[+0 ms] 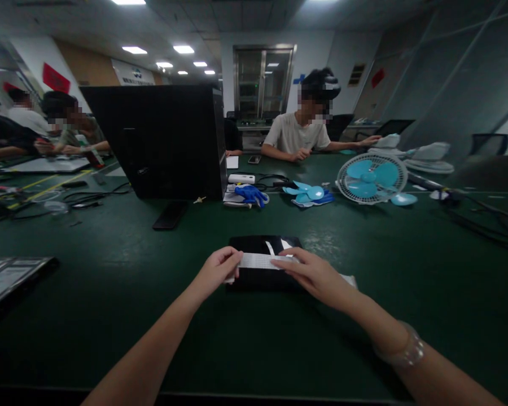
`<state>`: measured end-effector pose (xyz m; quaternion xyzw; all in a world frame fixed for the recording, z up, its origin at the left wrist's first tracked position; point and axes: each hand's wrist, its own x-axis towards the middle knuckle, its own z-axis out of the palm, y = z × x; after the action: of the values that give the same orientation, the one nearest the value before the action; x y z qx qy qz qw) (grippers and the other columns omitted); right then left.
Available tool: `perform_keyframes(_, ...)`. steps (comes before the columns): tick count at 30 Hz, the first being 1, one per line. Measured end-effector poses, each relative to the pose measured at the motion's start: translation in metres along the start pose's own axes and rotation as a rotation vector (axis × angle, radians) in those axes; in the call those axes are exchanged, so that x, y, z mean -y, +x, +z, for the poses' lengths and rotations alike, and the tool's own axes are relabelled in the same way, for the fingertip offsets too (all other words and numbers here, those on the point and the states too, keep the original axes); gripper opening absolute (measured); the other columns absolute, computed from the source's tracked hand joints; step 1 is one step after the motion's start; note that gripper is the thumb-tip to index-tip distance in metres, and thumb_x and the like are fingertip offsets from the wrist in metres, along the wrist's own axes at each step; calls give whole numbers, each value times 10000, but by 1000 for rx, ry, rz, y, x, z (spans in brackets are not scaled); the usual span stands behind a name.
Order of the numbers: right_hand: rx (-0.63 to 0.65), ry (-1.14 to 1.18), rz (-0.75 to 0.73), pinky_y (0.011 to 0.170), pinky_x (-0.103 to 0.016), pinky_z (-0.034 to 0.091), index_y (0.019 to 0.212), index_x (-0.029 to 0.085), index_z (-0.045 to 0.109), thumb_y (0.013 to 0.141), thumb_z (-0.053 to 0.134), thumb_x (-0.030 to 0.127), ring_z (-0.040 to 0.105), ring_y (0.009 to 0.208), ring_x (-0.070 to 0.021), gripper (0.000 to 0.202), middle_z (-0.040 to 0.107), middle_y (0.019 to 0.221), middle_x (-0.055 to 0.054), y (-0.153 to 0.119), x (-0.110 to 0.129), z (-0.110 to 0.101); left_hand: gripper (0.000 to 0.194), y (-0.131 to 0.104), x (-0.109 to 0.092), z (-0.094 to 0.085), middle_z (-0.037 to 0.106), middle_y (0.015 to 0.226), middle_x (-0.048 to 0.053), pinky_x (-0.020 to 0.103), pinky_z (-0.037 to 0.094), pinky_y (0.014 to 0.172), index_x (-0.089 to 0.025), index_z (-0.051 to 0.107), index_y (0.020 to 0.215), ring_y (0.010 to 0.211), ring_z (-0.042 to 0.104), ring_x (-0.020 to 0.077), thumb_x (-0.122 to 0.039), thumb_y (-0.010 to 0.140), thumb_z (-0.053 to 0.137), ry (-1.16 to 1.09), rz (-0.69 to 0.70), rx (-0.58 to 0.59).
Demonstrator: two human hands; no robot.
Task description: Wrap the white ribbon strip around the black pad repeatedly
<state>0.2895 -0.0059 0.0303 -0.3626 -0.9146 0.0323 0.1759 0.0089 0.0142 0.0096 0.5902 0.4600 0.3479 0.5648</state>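
Note:
A white strip with rows of fine grey marks (257, 260) stretches between my hands; whether it is paper or a flat cable I cannot tell. My left hand (222, 265) pinches its left end between thumb and fingers. At the other end my right hand (315, 273) grips it, fingers closed over the top. Beneath the strip lies a glossy black flat panel (254, 279) on the green table. A narrow white piece (270, 248) shows on the panel behind the strip. Some pale material (349, 280) sticks out by my right wrist, partly hidden.
A large black computer case (173, 141) stands ahead on the left, a dark phone (170, 215) before it. Blue gloves (252, 194), blue fan blades (307, 193) and a caged fan (370, 177) lie farther back. A person (298, 132) sits opposite. Metal-framed panels (14, 276) lie at left.

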Motion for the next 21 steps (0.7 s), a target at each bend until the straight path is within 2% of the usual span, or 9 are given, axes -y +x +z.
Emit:
perform_keyframes(4,69,-79,-17,895,-424,475,1384,358,474,943,418,177,540,1111,-220,480,525,1300,-72,-2,-3,12,276,-3,5,0,604,641,8,216,318,475,-210,663,769,547,522,144,-485,773,644,403,68,-113)
perform_keyframes(7,118,-125,-21,901,-446,468,1385,357,475,941,418,170,541,1111,-230,485,529,1305,-73,-2,-2,16,259,-4,5,3,596,646,21,216,269,466,-217,669,659,544,492,146,-464,737,670,547,101,-176)
perform_keyframes(14,180,-160,-22,935,-482,456,1396,341,467,898,427,98,521,1157,-252,555,525,1332,-76,0,4,17,294,0,9,4,557,554,19,222,217,467,-222,647,578,502,450,148,-482,711,677,617,20,-201)
perform_keyframes(18,215,-149,-4,968,-484,442,1406,347,453,888,390,68,488,1209,-245,592,508,1361,-64,0,4,20,305,3,16,4,511,507,0,221,197,475,-216,605,532,469,387,127,-465,676,707,569,40,-232)
perform_keyframes(21,243,-112,37,995,-502,423,1410,352,449,866,395,69,447,1256,-255,615,479,1392,-52,0,4,21,340,3,19,5,498,508,-3,216,212,469,-211,572,513,471,389,128,-484,663,706,634,10,-239)
